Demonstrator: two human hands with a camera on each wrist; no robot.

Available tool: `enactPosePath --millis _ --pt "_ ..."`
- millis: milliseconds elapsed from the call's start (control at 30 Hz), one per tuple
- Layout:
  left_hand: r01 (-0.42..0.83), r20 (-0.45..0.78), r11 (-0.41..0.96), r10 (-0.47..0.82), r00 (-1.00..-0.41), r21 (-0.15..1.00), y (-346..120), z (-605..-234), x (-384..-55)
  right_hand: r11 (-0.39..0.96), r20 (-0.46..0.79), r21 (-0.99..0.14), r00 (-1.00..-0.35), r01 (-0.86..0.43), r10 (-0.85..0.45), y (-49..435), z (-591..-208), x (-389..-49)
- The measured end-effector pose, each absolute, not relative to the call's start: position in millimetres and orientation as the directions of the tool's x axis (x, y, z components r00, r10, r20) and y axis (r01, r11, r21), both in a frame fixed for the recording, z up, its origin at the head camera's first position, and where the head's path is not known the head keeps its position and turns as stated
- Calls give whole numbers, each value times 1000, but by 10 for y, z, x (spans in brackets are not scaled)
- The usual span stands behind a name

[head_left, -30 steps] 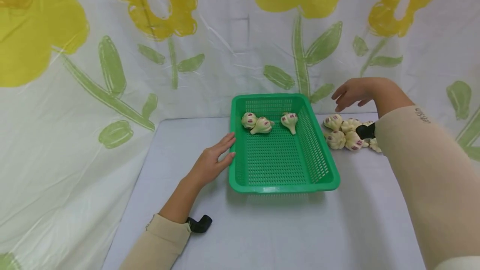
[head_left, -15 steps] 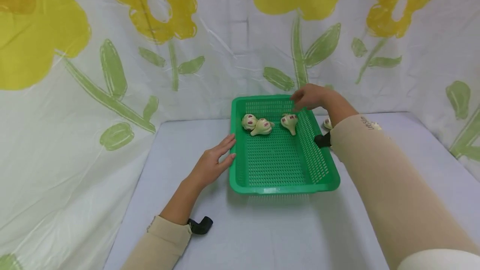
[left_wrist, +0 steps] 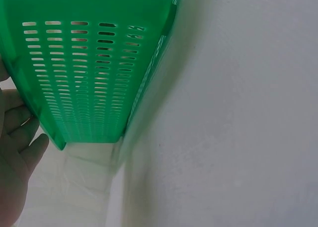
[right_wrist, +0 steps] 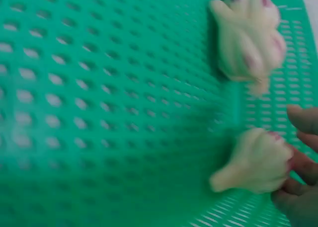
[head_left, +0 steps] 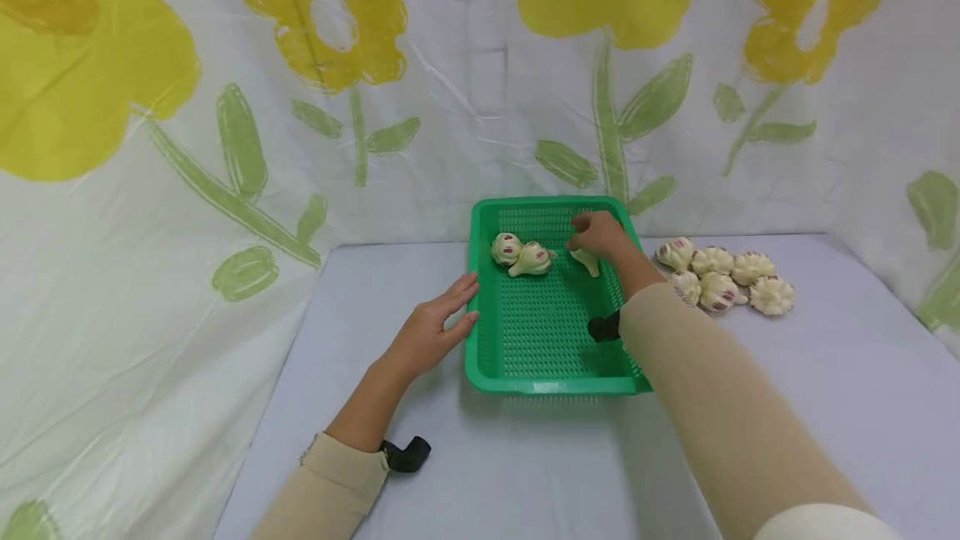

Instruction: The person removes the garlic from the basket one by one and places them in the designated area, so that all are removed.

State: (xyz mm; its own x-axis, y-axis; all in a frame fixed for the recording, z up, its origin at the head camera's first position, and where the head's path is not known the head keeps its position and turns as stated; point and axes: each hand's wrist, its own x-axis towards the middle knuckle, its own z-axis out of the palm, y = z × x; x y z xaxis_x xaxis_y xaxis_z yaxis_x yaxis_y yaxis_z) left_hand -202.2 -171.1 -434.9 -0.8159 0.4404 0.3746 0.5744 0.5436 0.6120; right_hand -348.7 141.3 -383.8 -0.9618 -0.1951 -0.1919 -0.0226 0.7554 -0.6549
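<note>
A rectangular green plastic basket (head_left: pixel 558 387) with perforated walls stood at the centre of the head view on a white-covered table (head_left: pixel 525 473). The left hand (head_left: pixel 433 330), fingers straight, touched the rim at the basket's left side. The right hand (head_left: pixel 600 236) was inside, toward the upper right, its fingers touching a pale, purple-marked garlic bulb (head_left: pixel 588 263); whether they pinched it, I could not tell. In the right wrist view that bulb lay at lower right, stem pointing left. Two similar cream bulbs (head_left: pixel 532 259) lay together in the basket's upper left, and a cluster of purple-streaked bulbs (head_left: pixel 718 292) lay on the table at right of frame.
</note>
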Motion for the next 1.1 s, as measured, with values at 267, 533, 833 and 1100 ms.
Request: enactPosePath --millis 267,533,833,1100 --pt "590 382 541 454 -805 600 -1688 -4339 -2045 733 -185 -680 -960 -31 -212 1384 -3971 -3476" --pt "593 397 551 443 -804 587 -1719 -4312 -2070 761 -225 -645 -935 -69 -275 1342 -3972 -3530" --pt "572 370 567 439 -819 593 -1720 -4318 -2039 775 -284 -630 -913 -54 -294 1310 -4051 -3557" --pt "570 363 570 443 -820 592 -1704 -4323 -2023 808 -313 -585 -901 -67 -301 1338 -4128 -3603"
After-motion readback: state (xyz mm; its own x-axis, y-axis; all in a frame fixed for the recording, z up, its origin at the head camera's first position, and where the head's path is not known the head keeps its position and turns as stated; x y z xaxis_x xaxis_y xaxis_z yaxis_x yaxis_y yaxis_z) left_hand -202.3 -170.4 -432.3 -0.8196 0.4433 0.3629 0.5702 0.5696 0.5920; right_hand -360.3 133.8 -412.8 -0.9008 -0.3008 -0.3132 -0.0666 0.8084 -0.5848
